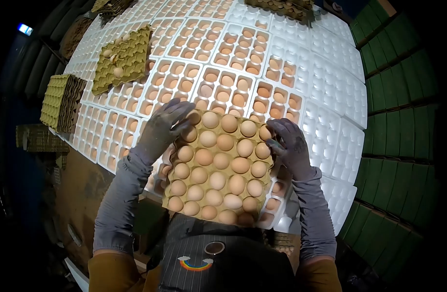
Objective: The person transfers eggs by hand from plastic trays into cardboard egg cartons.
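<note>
A pulp egg tray (pixel 166 200) full of brown eggs (pixel 217 180) is held in front of my body, over the near edge of the white foam trays. My left hand (pixel 166 127), in a grey glove, grips the tray's far left corner, its fingers beside the corner eggs. At the far right corner my right hand (pixel 289 143), gloved too, has its fingers curled over the rim. The undersides of both grips are hidden. Just beyond the tray lie white foam egg trays (pixel 200 73) with eggs in their cups.
A pulp tray with a few eggs (pixel 104 77) rests tilted on the foam trays at left. A stack of pulp trays (pixel 63 103) stands at the left edge. Foam trays without eggs (pixel 323 92) spread to the right, beside green boxes (pixel 389 126).
</note>
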Tool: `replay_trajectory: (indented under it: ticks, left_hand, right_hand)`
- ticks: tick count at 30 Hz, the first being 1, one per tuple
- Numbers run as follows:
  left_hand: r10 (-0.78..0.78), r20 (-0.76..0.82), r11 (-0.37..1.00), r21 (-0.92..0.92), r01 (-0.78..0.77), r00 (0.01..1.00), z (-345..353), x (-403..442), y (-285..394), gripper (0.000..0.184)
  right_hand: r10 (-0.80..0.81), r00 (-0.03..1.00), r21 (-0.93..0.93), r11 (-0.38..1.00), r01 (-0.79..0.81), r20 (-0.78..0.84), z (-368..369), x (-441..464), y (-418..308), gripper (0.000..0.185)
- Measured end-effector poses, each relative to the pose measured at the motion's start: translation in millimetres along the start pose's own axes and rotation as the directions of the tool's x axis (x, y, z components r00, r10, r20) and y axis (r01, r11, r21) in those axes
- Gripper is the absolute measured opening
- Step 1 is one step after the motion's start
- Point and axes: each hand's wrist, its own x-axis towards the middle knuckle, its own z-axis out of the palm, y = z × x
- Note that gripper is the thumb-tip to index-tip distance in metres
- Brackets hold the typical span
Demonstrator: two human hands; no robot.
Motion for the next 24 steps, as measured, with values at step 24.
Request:
replay_trajectory:
  ticks: [24]
  left_hand:
    - [-0.162,0.223,0.627,-0.729,0.275,0.961,-6.2,19.7,-57.4,0.038]
  right_hand:
    - [0.31,0.784,0.8,0.106,-0.591,0.538,-10.1,62.2,-40.6,0.043]
